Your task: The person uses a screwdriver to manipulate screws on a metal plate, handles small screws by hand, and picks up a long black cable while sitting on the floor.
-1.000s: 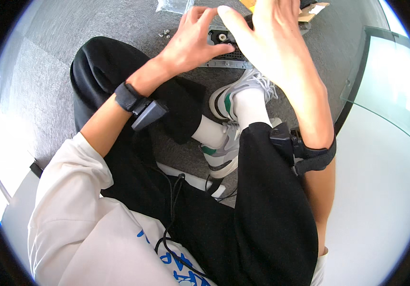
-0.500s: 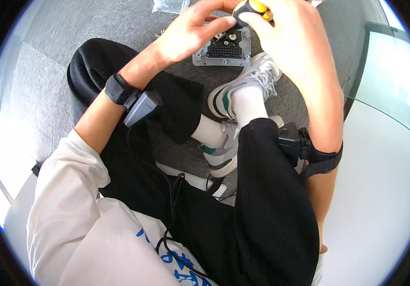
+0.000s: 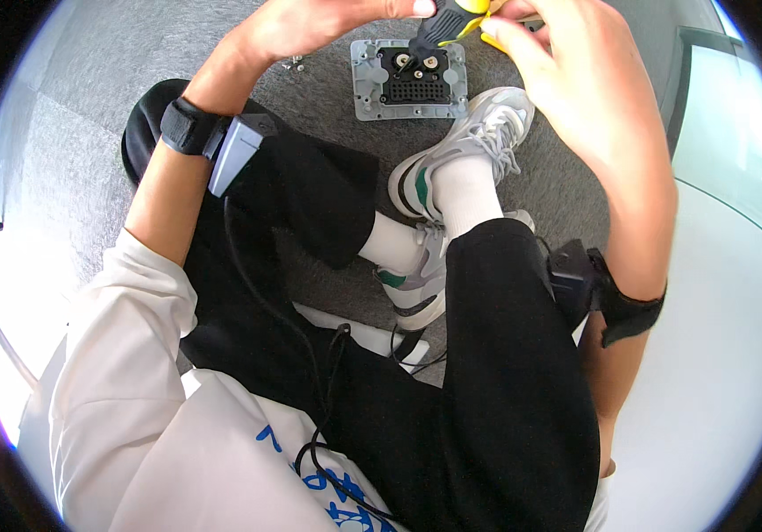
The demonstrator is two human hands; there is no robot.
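Observation:
A yellow-and-black screwdriver (image 3: 445, 28) is held at the top edge, its dark end pointing down over a grey plastic housing (image 3: 367, 89) with a black perforated insert. My right hand (image 3: 567, 62) grips the yellow part from the right, fingers closed. From the left, my left hand (image 3: 314, 25) reaches in with its thumb tip against the handle; its other fingers are partly cut off by the frame. The housing lies flat on the grey floor, round metal fittings showing in its upper part. I cannot tell whether the screwdriver tip touches it.
Several small metal screws (image 3: 294, 63) lie on the floor left of the housing. My crossed feet in light sneakers (image 3: 487, 133) are just in front of it. Devices with straps (image 3: 239, 151) sit on both forearms, and a black cable (image 3: 261, 301) runs down from the left one.
My hands have moved apart and the screwdriver has come more into sight, tilted down over the housing. The left forearm has shifted left, the right forearm right. A clear bag has left view.

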